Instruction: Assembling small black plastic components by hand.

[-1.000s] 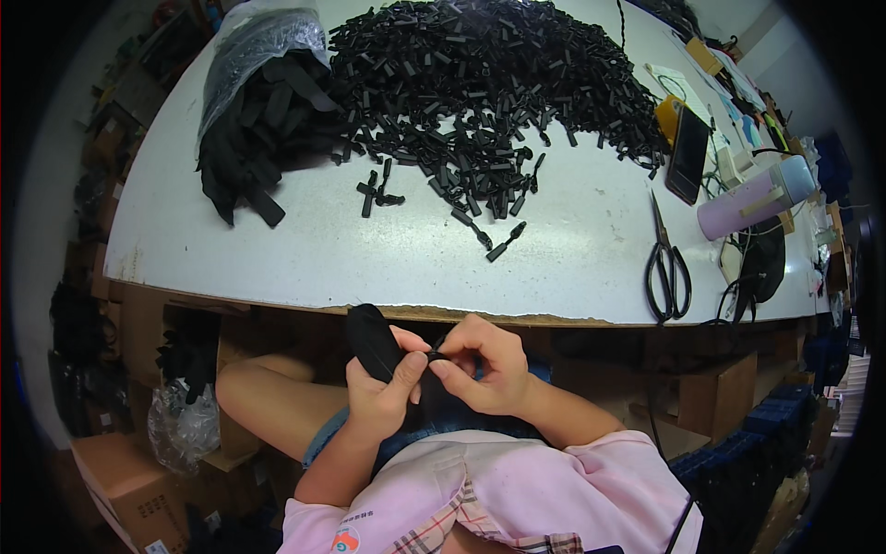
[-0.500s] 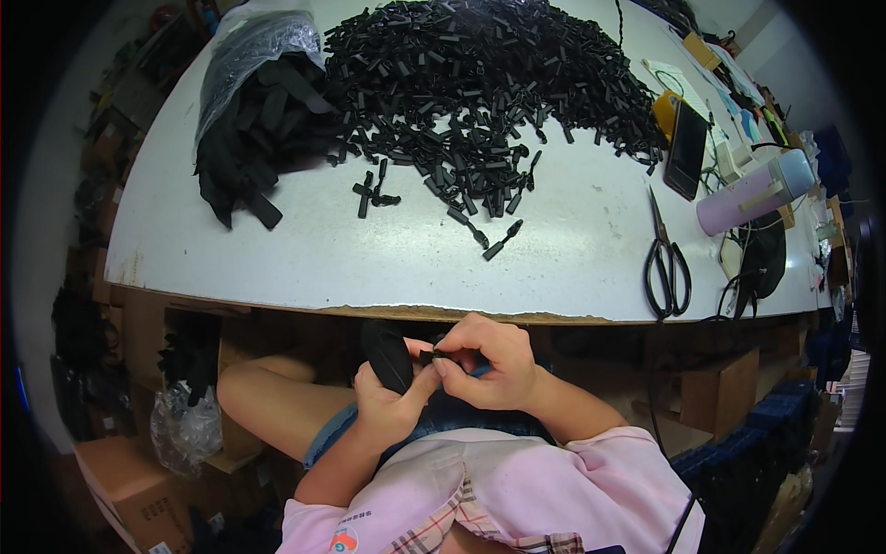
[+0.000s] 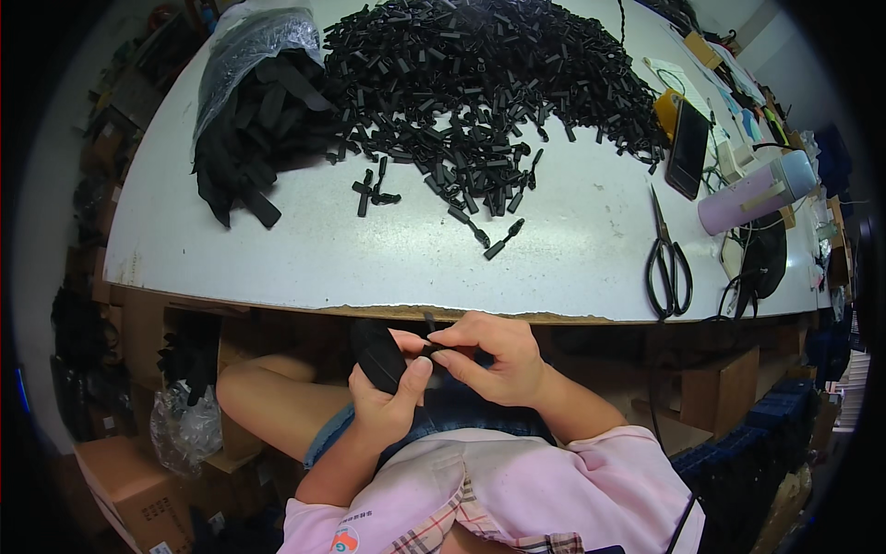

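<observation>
Both my hands work close together over my lap, just below the table's front edge. My left hand (image 3: 385,406) is closed around a folded black fabric strip (image 3: 374,355), which stands up beside its thumb. Against it, my right hand (image 3: 498,358) pinches a small black pull tab (image 3: 430,323) between thumb and fingers. The tab's narrow end pokes up above the fingertips. Where the tab and strip meet, the fingers hide most of it, and I cannot tell whether they are joined.
A large heap of black pull tabs (image 3: 480,74) covers the back of the white table (image 3: 305,249). Black strips (image 3: 258,129) spill from a plastic bag (image 3: 263,42) at left. Scissors (image 3: 664,263), a phone (image 3: 688,148) and a lilac bottle (image 3: 752,196) lie at right. Cardboard boxes (image 3: 138,489) stand below.
The fabric strip in my left hand has shifted slightly left and tilted. My left thumb has drawn back a little, and the pull tab's end now shows above my right fingertips.
</observation>
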`<state>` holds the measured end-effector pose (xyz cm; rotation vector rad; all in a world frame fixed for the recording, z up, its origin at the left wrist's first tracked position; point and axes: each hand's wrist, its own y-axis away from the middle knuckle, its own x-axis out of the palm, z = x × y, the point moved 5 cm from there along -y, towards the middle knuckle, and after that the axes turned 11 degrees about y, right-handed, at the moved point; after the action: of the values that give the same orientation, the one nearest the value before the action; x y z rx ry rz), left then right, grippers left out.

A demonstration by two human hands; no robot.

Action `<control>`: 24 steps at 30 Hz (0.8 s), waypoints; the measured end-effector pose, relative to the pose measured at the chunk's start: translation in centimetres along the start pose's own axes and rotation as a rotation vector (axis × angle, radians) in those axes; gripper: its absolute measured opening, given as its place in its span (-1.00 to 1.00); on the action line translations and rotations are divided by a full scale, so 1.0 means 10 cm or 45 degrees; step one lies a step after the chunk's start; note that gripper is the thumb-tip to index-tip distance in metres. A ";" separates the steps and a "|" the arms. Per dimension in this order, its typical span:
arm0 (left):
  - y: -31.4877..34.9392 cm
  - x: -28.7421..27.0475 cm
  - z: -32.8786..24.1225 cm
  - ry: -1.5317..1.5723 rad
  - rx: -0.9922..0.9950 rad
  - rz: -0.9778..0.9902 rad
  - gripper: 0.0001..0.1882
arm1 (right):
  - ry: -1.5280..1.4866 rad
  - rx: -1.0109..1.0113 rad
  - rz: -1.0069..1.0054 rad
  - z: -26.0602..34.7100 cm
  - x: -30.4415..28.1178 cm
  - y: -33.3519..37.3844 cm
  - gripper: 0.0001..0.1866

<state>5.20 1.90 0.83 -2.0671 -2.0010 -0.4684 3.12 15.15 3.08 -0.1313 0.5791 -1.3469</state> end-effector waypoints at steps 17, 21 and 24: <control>-0.05 -0.06 0.04 -0.405 -0.013 0.190 -0.84 | 0.651 -0.441 -0.034 0.38 0.01 -0.14 -0.62; -0.05 -0.06 0.14 -0.225 -0.113 0.329 -0.78 | 0.448 -0.440 -0.127 0.25 0.01 -0.08 -0.69; -0.07 0.01 0.06 0.088 -0.177 0.349 -0.72 | -0.031 -0.089 -0.069 0.10 -0.01 0.03 -0.77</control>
<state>4.57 2.25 0.24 -2.3288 -1.6546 -0.6287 3.84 15.07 3.86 -0.2211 0.6058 -1.3767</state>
